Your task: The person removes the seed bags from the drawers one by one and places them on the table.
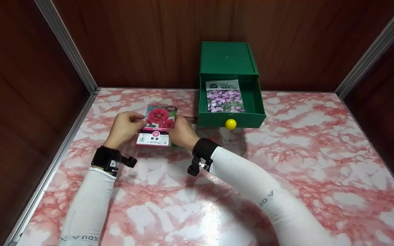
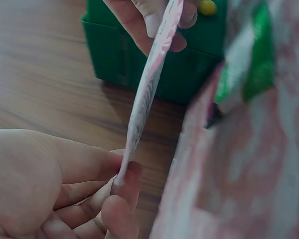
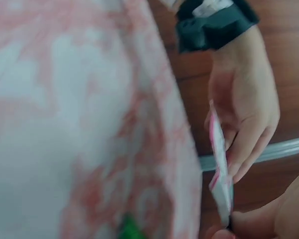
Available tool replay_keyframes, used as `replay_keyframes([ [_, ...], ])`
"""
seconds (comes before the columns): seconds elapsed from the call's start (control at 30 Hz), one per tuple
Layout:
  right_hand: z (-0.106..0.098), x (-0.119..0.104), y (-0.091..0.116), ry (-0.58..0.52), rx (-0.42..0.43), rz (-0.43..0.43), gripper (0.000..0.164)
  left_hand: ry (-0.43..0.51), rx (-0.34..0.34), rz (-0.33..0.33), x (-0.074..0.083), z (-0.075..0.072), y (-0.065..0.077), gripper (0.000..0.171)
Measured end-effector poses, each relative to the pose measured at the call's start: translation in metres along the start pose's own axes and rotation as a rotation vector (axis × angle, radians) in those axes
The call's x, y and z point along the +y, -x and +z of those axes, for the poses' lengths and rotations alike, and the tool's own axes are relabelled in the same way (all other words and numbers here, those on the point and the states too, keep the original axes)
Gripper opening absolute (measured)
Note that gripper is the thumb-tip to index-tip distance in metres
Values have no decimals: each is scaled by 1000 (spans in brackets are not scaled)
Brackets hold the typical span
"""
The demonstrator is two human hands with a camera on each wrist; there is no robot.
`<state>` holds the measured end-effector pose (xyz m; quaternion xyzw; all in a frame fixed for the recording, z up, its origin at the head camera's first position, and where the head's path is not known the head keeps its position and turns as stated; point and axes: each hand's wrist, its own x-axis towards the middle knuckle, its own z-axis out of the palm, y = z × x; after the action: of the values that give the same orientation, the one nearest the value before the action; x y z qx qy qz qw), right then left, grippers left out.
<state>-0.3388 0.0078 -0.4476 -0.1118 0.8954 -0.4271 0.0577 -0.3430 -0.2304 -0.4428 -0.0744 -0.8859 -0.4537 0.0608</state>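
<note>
A flower seed packet (image 1: 157, 118) with a dark pink bloom and a white lower part is held between the two hands, raised off the table. My left hand (image 1: 124, 127) pinches its left edge between thumb and fingers. The opposite edge is pinched by my right hand (image 1: 184, 132). In the left wrist view the packet (image 2: 148, 89) appears edge-on, thin and slightly bent. Another packet (image 2: 246, 64) with green and white areas lies on the table, mostly hidden behind the right hand in the head view.
At the back stands a green box (image 1: 229, 58) with its drawer (image 1: 214, 119) pulled out. A yellow knob (image 1: 231, 124) is on the drawer front. Inside lies a packet with purple flowers (image 1: 224, 99). Dark wood-look walls (image 1: 142, 41) surround the marbled red-and-white table (image 1: 303, 164).
</note>
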Motion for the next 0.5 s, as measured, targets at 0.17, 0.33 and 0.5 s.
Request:
replay_keyframes([
  [0.17,2,1,6,11,22,4,40,13,-43,-43,-17,8,-1,33],
  [0.33,7,9,3,31,10,-9,35,28,-50,-68,-28,12,-1,34],
  [0.5,19,27,-9,17,-21,-42,28,-72,-3,-36,-33,14,-3,32],
])
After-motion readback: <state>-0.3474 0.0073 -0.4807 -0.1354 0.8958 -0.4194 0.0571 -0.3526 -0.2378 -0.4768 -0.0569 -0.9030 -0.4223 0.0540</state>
